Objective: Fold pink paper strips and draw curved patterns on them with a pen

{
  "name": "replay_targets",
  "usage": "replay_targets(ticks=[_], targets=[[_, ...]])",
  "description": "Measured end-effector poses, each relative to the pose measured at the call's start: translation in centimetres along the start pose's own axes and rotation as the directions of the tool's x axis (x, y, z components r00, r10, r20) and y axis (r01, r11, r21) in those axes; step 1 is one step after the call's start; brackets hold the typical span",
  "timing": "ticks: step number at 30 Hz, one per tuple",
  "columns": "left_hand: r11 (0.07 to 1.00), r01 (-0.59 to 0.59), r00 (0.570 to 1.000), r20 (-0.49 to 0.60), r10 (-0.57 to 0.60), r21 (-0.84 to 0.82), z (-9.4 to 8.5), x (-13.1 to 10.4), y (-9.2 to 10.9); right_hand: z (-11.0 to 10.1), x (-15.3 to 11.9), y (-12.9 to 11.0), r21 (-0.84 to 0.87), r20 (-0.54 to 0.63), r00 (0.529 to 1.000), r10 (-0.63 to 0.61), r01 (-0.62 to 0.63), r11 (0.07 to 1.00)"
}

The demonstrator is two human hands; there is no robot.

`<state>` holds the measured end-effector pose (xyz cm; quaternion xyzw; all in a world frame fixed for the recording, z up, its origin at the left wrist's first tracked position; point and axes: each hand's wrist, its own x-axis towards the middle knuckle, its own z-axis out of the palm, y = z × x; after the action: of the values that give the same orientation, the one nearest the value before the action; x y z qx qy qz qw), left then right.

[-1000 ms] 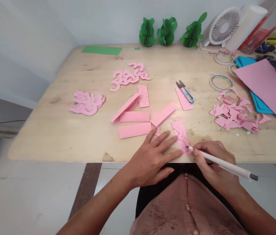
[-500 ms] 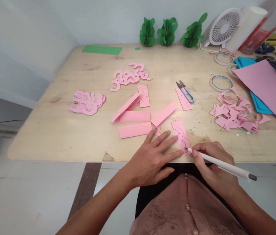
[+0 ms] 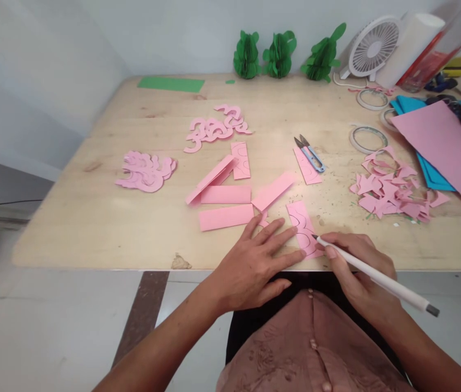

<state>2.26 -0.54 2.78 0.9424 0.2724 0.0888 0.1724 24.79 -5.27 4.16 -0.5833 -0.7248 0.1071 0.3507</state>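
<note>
A pink paper strip [image 3: 302, 222] with curved dark lines drawn on it lies at the table's front edge. Flat on the table, my left hand [image 3: 255, 264] has its fingers spread, the tips touching the strip's left side. My right hand [image 3: 359, 267] is closed around a white pen [image 3: 377, 280], its dark tip at the strip's right edge. Plain folded pink strips [image 3: 226, 216] lie beyond my left hand. Blue-handled thread snips [image 3: 310, 154] rest on another marked pink piece [image 3: 306, 169].
Cut pink curved shapes [image 3: 146, 171] are piled at left, others [image 3: 212, 130] farther back. Pink scraps [image 3: 394, 190], tape rolls [image 3: 368, 139] and pink sheets [image 3: 447, 141] over blue paper are at right. Green paper figures [image 3: 279, 54] and a white fan [image 3: 374, 48] stand along the wall.
The pen tip has moved up and slightly right along the strip, to its right edge. My right hand has shifted a little right with it. My left hand stays put.
</note>
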Motion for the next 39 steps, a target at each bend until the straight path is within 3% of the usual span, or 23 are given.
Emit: replay_targets(ticks=[8, 21, 25, 29, 32, 39], targets=[[1.0, -0.007, 1.0, -0.004, 0.007, 0.005, -0.01, 0.02, 0.02, 0.52, -0.11, 0.66, -0.081, 0.022, 0.975, -0.222, 0.223, 0.971], [0.998, -0.044, 0.999, -0.014, 0.045, 0.047, 0.13, -0.15, -0.05, 0.75, -0.18, 0.71, -0.121, -0.001, 0.96, -0.279, 0.276, 0.953], [0.999, -0.04, 0.999, 0.007, 0.04, 0.037, 0.01, -0.1, -0.06, 0.57, -0.12, 0.55, -0.033, 0.004, 0.981, -0.193, 0.193, 0.981], [0.999, -0.04, 0.999, 0.013, 0.039, 0.021, -0.13, -0.02, -0.07, 0.35, -0.04, 0.32, 0.157, 0.023, 0.999, 0.044, -0.047, 0.987], [0.999, -0.036, 0.999, 0.009, 0.036, 0.015, -0.19, 0.01, -0.06, 0.32, 0.09, 0.15, 0.194, 0.066, 0.987, 0.143, -0.154, 0.969], [0.999, -0.033, 0.999, 0.011, 0.033, 0.005, -0.27, 0.02, -0.03, 0.57, 0.54, -0.21, 0.11, 0.088, 0.987, 0.131, -0.141, 0.984]])
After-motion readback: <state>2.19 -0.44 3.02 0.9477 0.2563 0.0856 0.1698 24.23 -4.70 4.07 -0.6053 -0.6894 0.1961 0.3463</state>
